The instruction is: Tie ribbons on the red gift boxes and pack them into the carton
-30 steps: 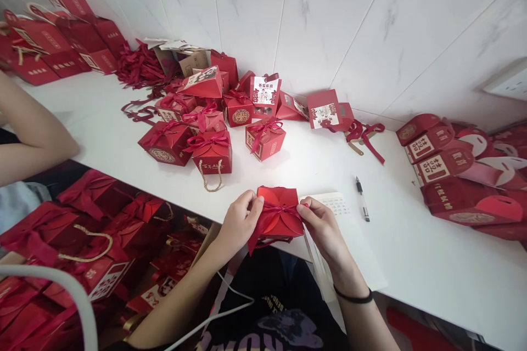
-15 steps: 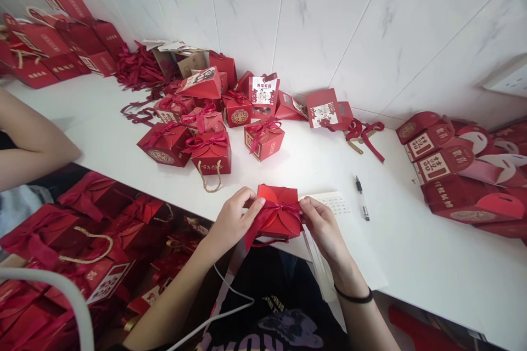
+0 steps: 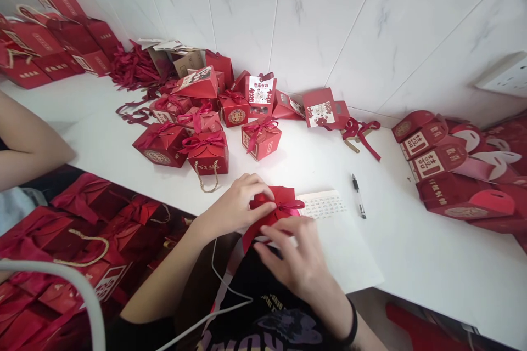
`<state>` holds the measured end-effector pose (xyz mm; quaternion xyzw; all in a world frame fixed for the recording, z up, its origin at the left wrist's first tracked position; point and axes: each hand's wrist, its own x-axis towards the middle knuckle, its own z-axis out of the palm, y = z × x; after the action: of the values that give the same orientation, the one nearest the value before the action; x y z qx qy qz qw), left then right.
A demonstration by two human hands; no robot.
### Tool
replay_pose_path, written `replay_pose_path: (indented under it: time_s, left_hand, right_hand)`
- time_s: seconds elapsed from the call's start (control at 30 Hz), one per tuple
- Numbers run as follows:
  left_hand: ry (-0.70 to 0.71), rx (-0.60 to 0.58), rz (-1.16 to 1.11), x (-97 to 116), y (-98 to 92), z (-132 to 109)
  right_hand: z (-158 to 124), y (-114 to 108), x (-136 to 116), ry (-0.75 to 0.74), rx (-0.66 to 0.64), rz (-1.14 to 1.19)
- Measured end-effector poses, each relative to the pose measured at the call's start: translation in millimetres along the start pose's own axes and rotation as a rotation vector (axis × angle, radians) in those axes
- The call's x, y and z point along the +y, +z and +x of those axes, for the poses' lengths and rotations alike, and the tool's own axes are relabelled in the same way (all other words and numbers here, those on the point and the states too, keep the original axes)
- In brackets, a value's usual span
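A small red gift box (image 3: 284, 193) sits at the front edge of the table, close to my body. A crimson ribbon (image 3: 293, 205) crosses its top in a bow, and one tail hangs off the left side. My left hand (image 3: 241, 203) is closed, thumb and forefinger pinching the ribbon near the knot. Over the front of the box is my right hand (image 3: 302, 255), its fingers apart, hiding much of the box. Whether its fingertips touch the ribbon tail is unclear. Under the right side lies an open notebook (image 3: 346, 252) with handwriting.
Several finished boxes (image 3: 208, 153) stand farther back, near a heap of loose ribbons (image 3: 138, 66). A pen (image 3: 359, 196) lies right of the notebook. Stacked boxes (image 3: 457, 175) fill the right end. Another person's arm (image 3: 31, 137) rests at left, above more boxes (image 3: 82, 241). A white cable crosses my lap.
My right hand has let go of the ribbon's right side and moved left and down in front of the box. My left hand has shifted inward to the knot.
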<state>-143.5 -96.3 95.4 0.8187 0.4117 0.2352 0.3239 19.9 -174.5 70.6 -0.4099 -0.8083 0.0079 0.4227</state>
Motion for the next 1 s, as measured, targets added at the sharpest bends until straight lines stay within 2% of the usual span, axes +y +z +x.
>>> replay_pose_path:
  time_s: [0.1, 0.2, 0.4, 0.63, 0.77, 0.83, 0.9, 0.93, 1.0]
  left_hand:
    - [0.029, -0.139, 0.084, 2, -2.0, 11]
    - [0.052, -0.172, 0.132, -1, -0.3, 18]
    - [0.032, -0.125, 0.115, -3, 7.3, 18]
    - [0.029, -0.01, 0.124, -6, 22.4, 14]
    - [0.026, 0.001, 0.109, -6, 22.6, 13]
    - [0.031, -0.007, 0.113, -5, 21.6, 12]
    - [0.029, -0.012, 0.116, -3, 21.4, 11]
    - [0.027, -0.009, 0.115, -3, 21.8, 11]
    - [0.029, 0.015, 0.114, -3, 23.7, 9]
  right_hand:
    - [0, 16, -11, -0.069, -0.087, -0.107]
    - [-3, 32, -10, -0.039, -0.061, -0.157]
    - [-4, 37, -7, -0.031, -0.031, -0.128]
    - [-3, 42, -15, -0.149, 0.007, -0.017]
    - [-2, 32, -13, -0.145, 0.0, 0.064]
    - [-1, 19, -3, -0.044, 0.052, 0.128]
    - [-2, 4, 15, 0.197, 0.127, 0.131]
    - [-2, -3, 26, 0.366, 0.127, 0.12]
    - [-4, -12, 44, 0.678, -0.029, 0.186]
